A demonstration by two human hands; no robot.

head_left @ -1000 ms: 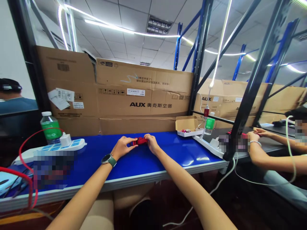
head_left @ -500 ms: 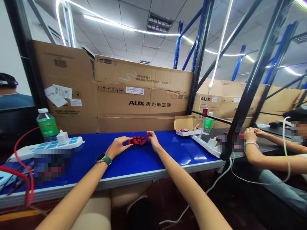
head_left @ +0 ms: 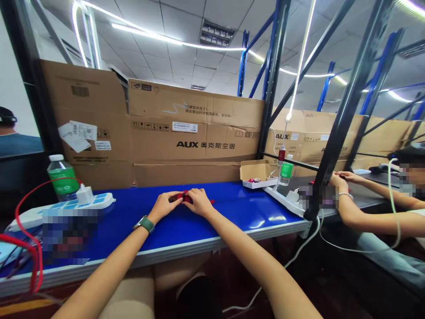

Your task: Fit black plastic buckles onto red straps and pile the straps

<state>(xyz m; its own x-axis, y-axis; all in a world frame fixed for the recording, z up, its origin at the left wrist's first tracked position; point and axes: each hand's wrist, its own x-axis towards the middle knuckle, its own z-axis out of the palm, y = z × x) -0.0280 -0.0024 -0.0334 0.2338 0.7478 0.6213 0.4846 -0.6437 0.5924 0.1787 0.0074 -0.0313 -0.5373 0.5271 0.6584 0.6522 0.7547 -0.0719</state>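
Note:
Over the blue tabletop, my left hand pinches the left end of a small red and black piece between thumb and fingers. My right hand is closed on the same piece from the other side, and the two hands nearly meet. Fingers cover most of the piece, so its exact kind is hidden. A red tip pokes out to the right from behind my right hand. A watch with a green strap sits on my left wrist.
A white power strip with a plug and a water bottle stand at the left, near red cables. Back right is an open small box of small parts. Cardboard walls the back. Another person's hands work at the right.
My right hand has moved left from the raised red strip at the piece's right end and now grips close to my left hand. More of the piece is covered.

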